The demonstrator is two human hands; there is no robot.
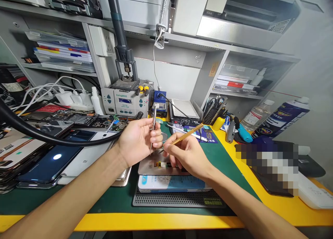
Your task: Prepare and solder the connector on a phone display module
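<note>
My left hand (137, 140) is closed around metal tweezers (154, 115), whose thin tips point down. In my right hand (187, 154) is a slim gold pen-shaped tool (191, 132), gripped like a pencil; its dark narrow tip points left, close to the tweezer tips. Below both hands lies a flat bronze-coloured phone screen panel (145, 168) with a small flex cable (163, 165) on it. My right fingers hide part of the panel and cable. The panel rests on a white and blue box (171, 183), which lies on a grey perforated mat (177, 199).
Phones and phone parts (57, 155) are piled at left, under a thick black hose (65, 140). Behind stand a hot-air station (126, 101) and a heating plate (184, 110). A tool holder (214, 110), a clear bottle (257, 115) and a spray can (282, 117) stand at right.
</note>
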